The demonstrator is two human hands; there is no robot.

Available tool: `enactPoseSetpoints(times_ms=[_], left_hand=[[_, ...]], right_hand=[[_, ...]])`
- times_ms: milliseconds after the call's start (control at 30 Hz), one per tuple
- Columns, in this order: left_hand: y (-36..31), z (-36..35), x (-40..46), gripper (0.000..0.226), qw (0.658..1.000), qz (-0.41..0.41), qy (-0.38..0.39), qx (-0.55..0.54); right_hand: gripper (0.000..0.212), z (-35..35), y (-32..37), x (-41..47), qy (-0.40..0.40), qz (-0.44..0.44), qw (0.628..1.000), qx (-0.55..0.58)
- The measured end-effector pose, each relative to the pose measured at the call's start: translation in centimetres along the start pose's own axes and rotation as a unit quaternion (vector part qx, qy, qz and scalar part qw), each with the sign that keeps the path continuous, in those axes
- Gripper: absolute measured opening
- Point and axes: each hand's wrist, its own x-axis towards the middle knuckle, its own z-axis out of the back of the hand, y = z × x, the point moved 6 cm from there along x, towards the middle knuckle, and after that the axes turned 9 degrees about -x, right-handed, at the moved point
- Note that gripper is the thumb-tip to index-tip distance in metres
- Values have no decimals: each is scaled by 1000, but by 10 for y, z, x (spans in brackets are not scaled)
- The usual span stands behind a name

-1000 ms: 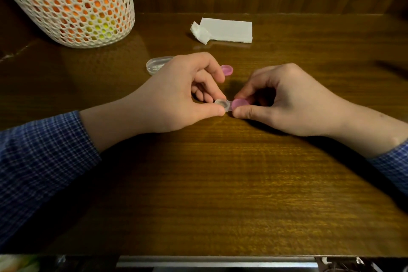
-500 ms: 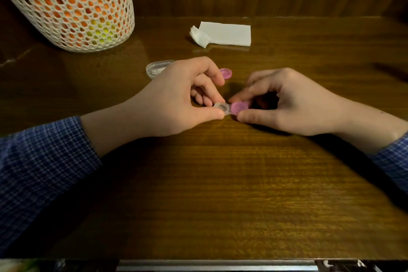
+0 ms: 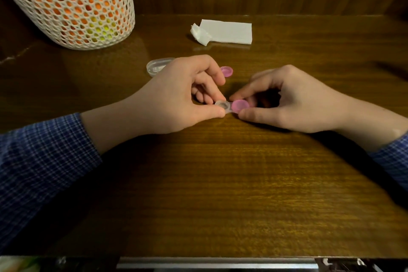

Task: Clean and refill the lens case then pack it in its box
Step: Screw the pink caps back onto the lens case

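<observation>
A small clear lens case (image 3: 223, 105) rests on the wooden table between my hands. My left hand (image 3: 176, 97) pinches its open left well with thumb and fingers. A pink cap (image 3: 240, 105) sits on the right well, with my right hand (image 3: 293, 99) gripping it between thumb and forefinger. A second pink cap (image 3: 227, 71) lies loose on the table just behind my left hand. A clear oval box (image 3: 155, 66) lies behind my left hand, partly hidden by it.
A folded white tissue (image 3: 227, 31) lies at the back of the table. A tall white mesh basket (image 3: 68, 2) holding orange and yellow things stands at the back left. A wooden wall rises behind the table.
My right hand's fingers have shifted around the pink cap on the right well, which now shows more fully. The left hand stays on the case.
</observation>
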Motion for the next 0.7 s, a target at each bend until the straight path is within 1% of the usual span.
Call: enactPoseSetpoints(times_ms=[100,267,367,500,567,700], left_hand=[[1,-1,1,44,1000,3,1,3],[2,0,1,43,1000,3,-1,-1],[1,0,1,41,1000,1,-2,-1],[1,-1,2,40,1000,7,9,-3],[1,0,2,40,1000,7,9,1],[1,-4,0,43,1000,-3,20,11]], right_hand=[[28,-1,-2,1,-11,-14,1000,18],[27,-2,-3,1,-24,-32,999,25],[24,-2,-1,1,-37,-39,999,6],[27,-4,0,-2,-66,-52,996,-21],[24,-4,0,-3,-72,-59,995,-29],[20,-3,-1,-1,-50,-60,997,-26]])
